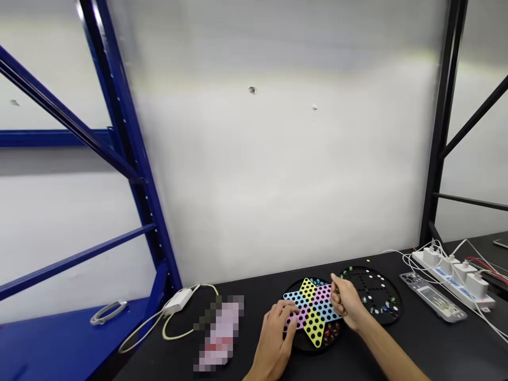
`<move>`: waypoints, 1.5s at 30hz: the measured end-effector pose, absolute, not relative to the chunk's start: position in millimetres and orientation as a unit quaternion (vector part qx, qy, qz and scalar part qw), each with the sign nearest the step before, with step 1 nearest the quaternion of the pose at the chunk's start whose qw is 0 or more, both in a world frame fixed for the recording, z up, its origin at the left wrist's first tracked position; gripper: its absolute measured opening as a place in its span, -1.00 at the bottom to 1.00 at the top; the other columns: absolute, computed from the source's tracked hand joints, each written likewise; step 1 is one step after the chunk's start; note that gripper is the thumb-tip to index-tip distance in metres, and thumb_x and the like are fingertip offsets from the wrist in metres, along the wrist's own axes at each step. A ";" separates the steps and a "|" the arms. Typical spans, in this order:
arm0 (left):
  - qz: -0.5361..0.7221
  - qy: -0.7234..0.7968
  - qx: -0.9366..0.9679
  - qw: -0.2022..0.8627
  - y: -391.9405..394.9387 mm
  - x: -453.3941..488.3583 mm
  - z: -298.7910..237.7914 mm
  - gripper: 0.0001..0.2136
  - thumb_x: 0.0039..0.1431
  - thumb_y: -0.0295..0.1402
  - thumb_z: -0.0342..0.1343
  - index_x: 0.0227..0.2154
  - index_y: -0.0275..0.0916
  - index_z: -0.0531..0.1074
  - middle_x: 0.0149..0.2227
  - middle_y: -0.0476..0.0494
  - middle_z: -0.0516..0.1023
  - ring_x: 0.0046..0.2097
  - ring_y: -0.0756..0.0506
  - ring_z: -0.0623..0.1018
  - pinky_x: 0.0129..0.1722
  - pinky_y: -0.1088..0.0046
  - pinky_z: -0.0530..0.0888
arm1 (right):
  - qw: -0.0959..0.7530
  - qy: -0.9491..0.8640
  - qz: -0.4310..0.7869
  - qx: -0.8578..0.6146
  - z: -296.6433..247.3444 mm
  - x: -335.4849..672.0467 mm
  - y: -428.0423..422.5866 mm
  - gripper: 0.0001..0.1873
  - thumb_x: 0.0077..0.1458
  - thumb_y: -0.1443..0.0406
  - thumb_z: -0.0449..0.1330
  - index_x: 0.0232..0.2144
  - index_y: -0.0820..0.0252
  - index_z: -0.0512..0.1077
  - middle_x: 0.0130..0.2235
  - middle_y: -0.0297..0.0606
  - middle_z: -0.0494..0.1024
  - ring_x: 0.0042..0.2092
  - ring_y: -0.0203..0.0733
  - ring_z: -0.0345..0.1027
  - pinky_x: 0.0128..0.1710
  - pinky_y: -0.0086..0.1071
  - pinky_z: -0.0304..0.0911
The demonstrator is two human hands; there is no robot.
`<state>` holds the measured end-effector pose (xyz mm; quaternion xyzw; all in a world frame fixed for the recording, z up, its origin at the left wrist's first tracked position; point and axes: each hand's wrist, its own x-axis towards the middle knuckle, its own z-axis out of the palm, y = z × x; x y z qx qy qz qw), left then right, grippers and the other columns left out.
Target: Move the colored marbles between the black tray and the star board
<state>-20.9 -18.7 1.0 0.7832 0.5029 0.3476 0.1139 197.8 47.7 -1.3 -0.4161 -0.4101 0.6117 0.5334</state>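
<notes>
A round black Chinese checkers board (316, 312) with a star of yellow, pink and blue perforated points lies on the black table (416, 349). My left hand (278, 330) rests on the board's left edge, fingers curled against its pink point. My right hand (346, 300) hovers over the board's right side with fingertips pinched together; whether a marble is between them is too small to make out. A second round black tray (373, 293) with several loose marbles sits just right of that hand.
A white power strip (452, 275) with plugged chargers and cables lies at the right. A grey phone (433, 302) lies beside it. A white adapter (178, 300) with cord sits at the left, near a blurred-out object (220, 333). Blue shelving (119, 159) stands left, a black rack (444, 132) right.
</notes>
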 end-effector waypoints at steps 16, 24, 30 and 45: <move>0.433 0.494 0.751 0.069 -19.3 -26.8 -0.8 -0.69 0.37 -0.20 -0.21 -0.16 -0.13 0.43 -0.11 -0.17 0.49 -0.08 -0.18 0.49 -0.09 0.25 0.45 | 0.264 -0.871 -0.068 -0.408 -61.4 103.2 -7.2 -0.34 -0.03 0.23 0.20 0.16 0.20 0.26 0.00 -0.01 0.51 -0.07 0.13 0.37 -0.02 -0.05 0.28; 0.429 0.496 0.750 0.086 -21.3 -25.3 1.4 -0.72 0.38 -0.20 -0.19 -0.14 -0.13 0.41 -0.11 -0.14 0.48 -0.08 -0.17 0.49 -0.08 0.26 0.43 | 0.273 -0.900 -0.047 -0.337 -93.6 131.2 -18.0 -0.41 0.19 0.10 0.09 0.22 0.17 0.21 0.21 -0.01 0.38 0.17 0.14 0.26 0.14 -0.05 0.17; 0.426 0.498 0.750 0.090 -22.8 -22.0 3.5 -0.75 0.36 -0.19 -0.15 -0.15 -0.11 0.40 -0.11 -0.13 0.48 -0.07 -0.17 0.49 -0.08 0.28 0.43 | 0.323 -0.772 0.042 -0.546 -40.8 234.0 -14.0 -0.49 0.28 0.19 -0.06 0.24 0.14 0.20 0.32 -0.08 0.21 0.31 0.05 0.04 0.24 -0.04 0.03; 0.425 0.440 0.790 -0.029 -7.0 -23.8 -14.8 -0.69 0.14 -0.53 0.02 -0.66 -0.15 0.48 -0.27 -0.07 0.61 -0.16 -0.16 0.53 -0.20 0.31 0.44 | 0.230 -0.744 0.092 -0.621 -38.1 363.1 7.0 -0.73 0.14 0.31 -0.06 -0.26 0.07 0.43 -0.15 -0.19 0.51 -0.09 -0.03 0.37 -0.09 -0.19 0.23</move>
